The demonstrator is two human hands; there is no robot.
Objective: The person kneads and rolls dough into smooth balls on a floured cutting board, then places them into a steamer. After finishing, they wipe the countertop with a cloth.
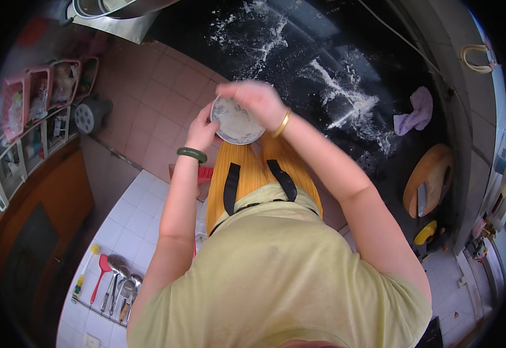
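My left hand (201, 130) holds a round metal bowl (239, 142) by its left side, thumb at the rim and fingers around the outside. White flour (237, 121) lies inside the bowl, and its wall is dusted with it. Over the far right part of the rim is my right hand (253, 99), blurred by motion, its fingers pointing left. Whether it touches the bowl or has anything in its fingers cannot be told. Loose flour (353, 104) is smeared and scattered over the black countertop (296, 78) beyond and to the right of the bowl.
On the counter at right lie a purple cloth (416, 111), a round wooden cutting board (427, 174) and a cleaver (422, 199) on it. A metal pot (126, 9) stands at upper left. Pink baskets (16, 104) line a rack at left; utensils (122, 278) hang on the tiled wall.
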